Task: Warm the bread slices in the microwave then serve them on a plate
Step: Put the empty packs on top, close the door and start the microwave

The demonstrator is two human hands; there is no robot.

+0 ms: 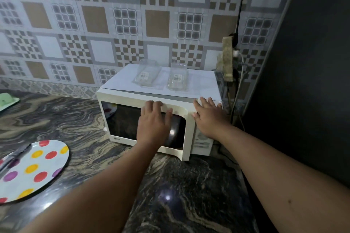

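A cream microwave (pixel 130 99) stands on the marbled counter against the tiled wall. Its door looks nearly shut, with the right edge standing slightly proud. My left hand (pixel 153 123) lies flat on the dark door window, fingers spread up onto the door frame. My right hand (pixel 209 117) rests flat on the top right corner above the control panel (pixel 201 139), fingers apart. A white plate with coloured dots (pixel 36 168) lies on the counter at the lower left. No bread slices are visible; the dark window hides the inside.
Two clear plastic containers (pixel 146 75) (pixel 178 78) sit upside down on top of the microwave. A dark tall surface (pixel 306 62) rises on the right, with cables and a socket strip (pixel 228 58) beside it. A green object (pixel 7 99) sits at the far left.
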